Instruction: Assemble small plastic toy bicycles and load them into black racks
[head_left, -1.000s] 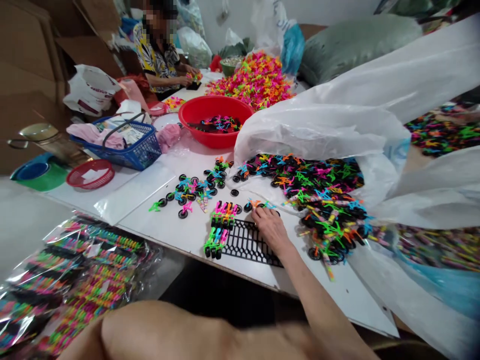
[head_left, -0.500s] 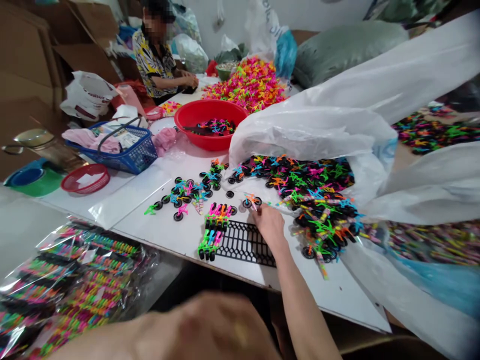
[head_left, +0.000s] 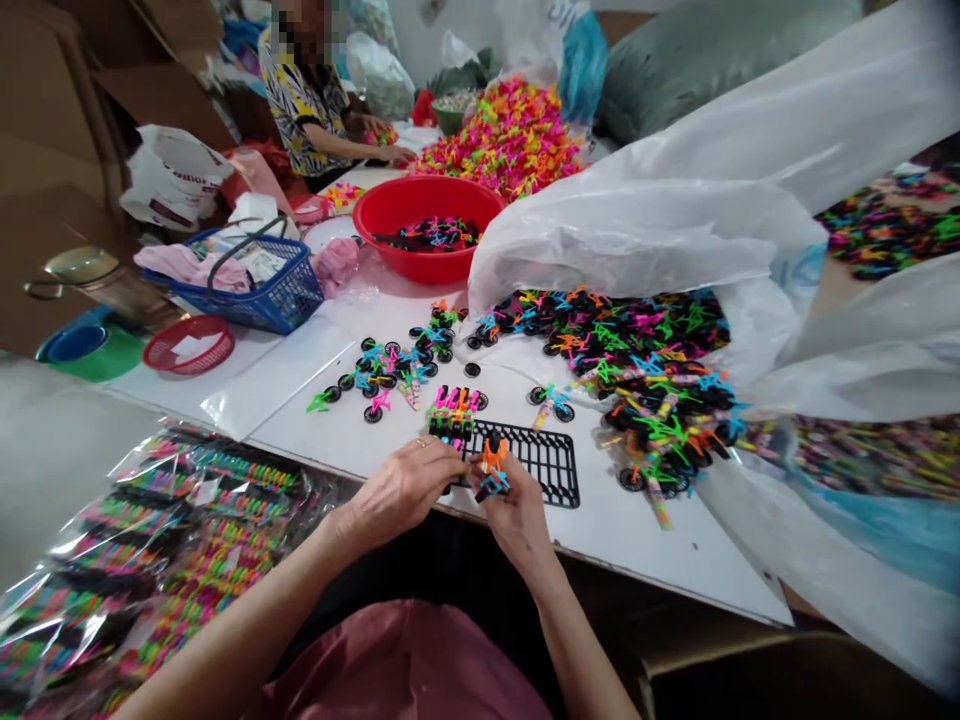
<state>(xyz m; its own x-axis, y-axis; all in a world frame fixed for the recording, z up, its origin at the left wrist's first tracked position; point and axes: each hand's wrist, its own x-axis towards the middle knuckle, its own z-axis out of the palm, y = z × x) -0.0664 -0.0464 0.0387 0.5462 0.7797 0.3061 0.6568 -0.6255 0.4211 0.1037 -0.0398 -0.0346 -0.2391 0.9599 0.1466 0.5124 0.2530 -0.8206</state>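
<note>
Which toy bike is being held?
The orange-and-blue toy bike, in the right hand; others nearby lie on the table or sit on the black rack.

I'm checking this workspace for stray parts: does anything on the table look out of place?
Yes: what looks like a black wheel lies by itself on the white table, between the loose cluster of toy bikes and the larger heap to its right. It looks odd because no frame is visibly attached.
</note>
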